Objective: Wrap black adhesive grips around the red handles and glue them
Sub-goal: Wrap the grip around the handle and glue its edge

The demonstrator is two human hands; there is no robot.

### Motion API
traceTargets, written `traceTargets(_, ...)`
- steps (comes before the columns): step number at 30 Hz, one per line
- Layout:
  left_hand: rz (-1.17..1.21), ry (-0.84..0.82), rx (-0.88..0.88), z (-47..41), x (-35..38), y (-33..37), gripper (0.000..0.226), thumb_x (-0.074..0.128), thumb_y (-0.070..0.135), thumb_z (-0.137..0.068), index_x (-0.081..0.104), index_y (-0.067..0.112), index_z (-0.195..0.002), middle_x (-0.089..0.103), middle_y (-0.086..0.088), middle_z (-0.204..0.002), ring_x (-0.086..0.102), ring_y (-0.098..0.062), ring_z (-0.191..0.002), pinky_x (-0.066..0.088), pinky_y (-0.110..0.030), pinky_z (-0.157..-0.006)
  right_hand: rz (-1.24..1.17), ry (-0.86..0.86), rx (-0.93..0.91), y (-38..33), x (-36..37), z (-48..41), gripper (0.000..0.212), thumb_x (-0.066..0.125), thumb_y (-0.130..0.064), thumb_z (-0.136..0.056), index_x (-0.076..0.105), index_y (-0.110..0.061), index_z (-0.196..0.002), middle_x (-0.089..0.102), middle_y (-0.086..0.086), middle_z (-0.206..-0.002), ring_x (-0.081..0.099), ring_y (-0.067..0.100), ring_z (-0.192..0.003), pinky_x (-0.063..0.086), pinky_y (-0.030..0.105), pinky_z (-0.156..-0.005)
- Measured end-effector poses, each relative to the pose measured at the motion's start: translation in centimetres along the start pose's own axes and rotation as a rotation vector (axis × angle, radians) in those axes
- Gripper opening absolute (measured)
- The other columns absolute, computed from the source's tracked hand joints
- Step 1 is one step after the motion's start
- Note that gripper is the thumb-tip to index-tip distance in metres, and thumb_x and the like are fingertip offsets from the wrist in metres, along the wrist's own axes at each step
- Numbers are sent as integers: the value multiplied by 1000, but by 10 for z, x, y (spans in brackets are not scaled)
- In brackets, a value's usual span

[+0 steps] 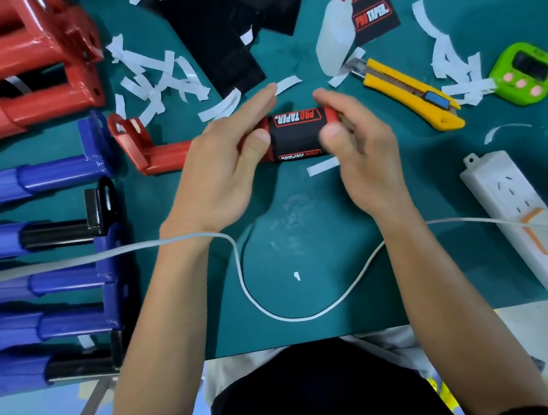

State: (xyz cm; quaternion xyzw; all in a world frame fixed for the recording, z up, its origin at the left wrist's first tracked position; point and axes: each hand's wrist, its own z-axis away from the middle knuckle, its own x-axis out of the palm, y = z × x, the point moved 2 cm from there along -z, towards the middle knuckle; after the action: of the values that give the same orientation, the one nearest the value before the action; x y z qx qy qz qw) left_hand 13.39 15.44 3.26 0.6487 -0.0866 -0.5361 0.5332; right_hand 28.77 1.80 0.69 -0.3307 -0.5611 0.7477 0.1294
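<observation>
Many white paper strips point(152, 75) and a yellow utility knife point(412, 93) surround the red handle point(167, 157); left hand point(225, 165) and right hand point(357, 145) pinch its black printed grip point(295, 135).

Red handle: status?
Left hand and right hand both gripping red handle. Black grip wrapped on. White cable near wrists, not obstructing.

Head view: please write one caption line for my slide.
Both hands, left and right, press a black adhesive grip around a red handle on the green table.
</observation>
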Motion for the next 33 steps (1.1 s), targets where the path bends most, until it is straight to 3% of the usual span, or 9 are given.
traceTargets(2,-70,-55,-8,-1,-11,-2,59,64,32,-97,49,34,-154,58,15,-148,51,-5,-140,35,-25,-118,137,-99,-17,-2,0,0,71,80,-24,-77,55,-34,-142,62,-10,-135,59,7,-123,46,21,-106)
traceTargets(5,-367,-125,-57,-3,-21,-2,73,76,17,-84,52,35,-151,62,9,-145,56,-18,-132,37,-29,-110,34,-114,-30,-3,0,-4,77,85,1,-66,53,-30,-129,67,-11,-119,64,12,-114,52,26,-99)
traceTargets(8,-250,-143,-114,0,-30,6,75,81,16,-84,52,45,-147,68,18,-129,60,-13,-114,40,-17,-96,-427,-120,19,-12,-6,-5,71,81,6,-68,51,-20,-127,69,2,-110,65,22,-99,54,37,-87)
traceTargets(12,-79,-210,-86,-1,-30,28,67,83,39,-76,55,49,-136,69,28,-92,62,1,-84,42,-5,-75,-851,-101,83,-39,9,-7,55,63,-17,-93,44,-2,-143,64,13,-121,60,30,-113,50,45,-99)
traceTargets(16,157,-254,-115,6,-22,33,48,81,42,-79,65,46,-124,76,27,-93,70,9,-85,49,-8,-83,-757,-43,220,-50,25,-15,48,54,-37,-99,58,-10,-139,67,23,-131,63,38,-123,47,55,-113)
traceTargets(19,301,91,-147,8,-36,17,27,73,47,-83,72,47,-110,77,25,-96,70,9,-92,56,-20,-91,-719,-26,359,-49,32,-23,47,48,-35,-101,67,4,-122,65,38,-114,65,36,-95,55,49,-86)
traceTargets(23,247,123,-17,-6,-25,5,72,73,34,-91,41,27,-156,49,16,-154,45,-3,-144,40,-36,-118,-669,-141,380,-45,48,-31,43,43,-33,-106,74,-3,-107,76,22,-94,70,29,-86,60,44,-76)
traceTargets(30,400,504,-159,-28,0,-13,20,60,24,-102,78,23,-111,75,27,-98,69,3,-91,50,-15,-80,-557,-216,409,-32,73,-30,44,36,-32,-114,64,-2,-100,70,10,-69,65,22,-52,58,33,-49)
traceTargets(33,438,358,-123,-26,4,-10,27,64,27,-95,71,28,-121,72,22,-103,67,-2,-85,52,-18,-70,-565,-190,388,-34,70,-30,43,36,-31,-114,65,-6,-93,70,3,-65,67,18,-52,57,31,-48)
